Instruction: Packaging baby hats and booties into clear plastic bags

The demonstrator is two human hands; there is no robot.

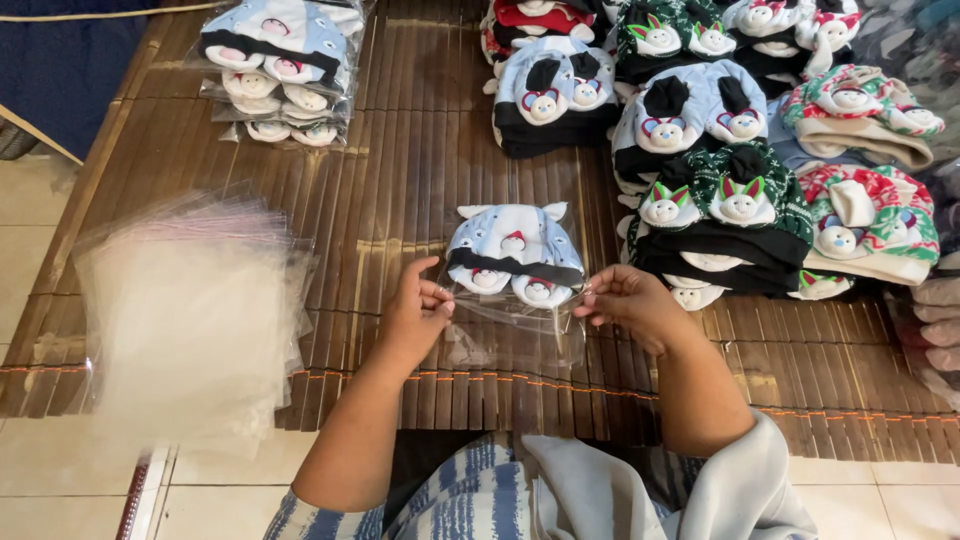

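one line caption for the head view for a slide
Both hands, left and right, hold a clear bag around a pale blue hat set on a bamboo mat.

A grey sleeve is seen pushed up on the right forearm, while the left forearm is left bare. Below both arms, a garment striped in blue and white is worn.

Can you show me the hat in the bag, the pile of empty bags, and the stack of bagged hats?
hat [514, 245]: head view, on its light blue crown.
empty bags [190, 320]: head view, middle of top bag.
bagged hats [283, 40]: head view, top hat in the stack.
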